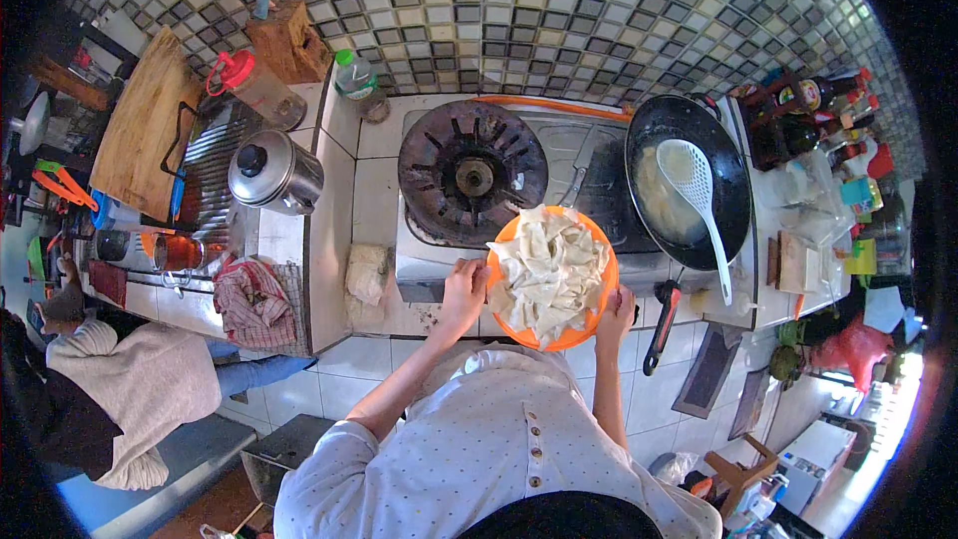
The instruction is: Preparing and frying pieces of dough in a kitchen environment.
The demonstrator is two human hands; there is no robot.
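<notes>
Between my hands is an orange plate [566, 342] heaped with folded pale dumplings [550, 269]. My left hand [465, 296] grips its left rim and my right hand [617, 312] its lower right rim. The plate is at the front edge of the gas stove [434, 262], overlapping the left burner [474, 176] in view. On the stove's right side sits a black wok [737, 202] with pale food in cloudy liquid [662, 198]. A white slotted ladle [692, 176] lies across the wok. Behind the plate, a knife [581, 165] rests on the stove top.
A lidded metal pot [277, 172], a red-capped bottle [262, 90] and a checked cloth [253, 299] are on the left counter. Bottles [816, 93] crowd the right counter. The wok's handle [662, 329] juts past the front edge. Another person [142, 389] is at far left.
</notes>
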